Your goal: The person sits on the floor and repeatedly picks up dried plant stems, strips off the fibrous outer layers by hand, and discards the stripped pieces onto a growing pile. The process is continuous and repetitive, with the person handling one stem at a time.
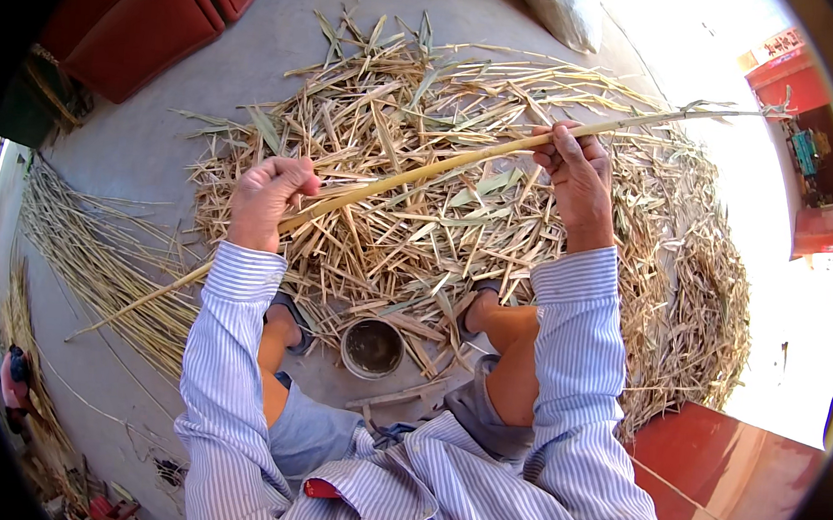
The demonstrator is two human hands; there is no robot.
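A long yellow-green reed stalk (441,164) slants across in front of me, its thin feathery tip at the far right and its other end low on the left. My right hand (576,174) is closed on it, thumb and fingers pinching the upper part. My left hand (272,199) is closed, thumb against curled fingers, just above the stalk, which runs beneath that hand and wrist. Whatever is between the left fingertips is hidden. Below both hands spreads a wide heap of dry leaf sheaths and husks (387,125).
Thin stalks (112,251) lie bundled on the left floor. A round metal bowl (372,348) stands between my feet. A red sofa-like seat (144,34) is at the back left, a pale sack (563,12) at the back. Red boards (709,469) lie at lower right.
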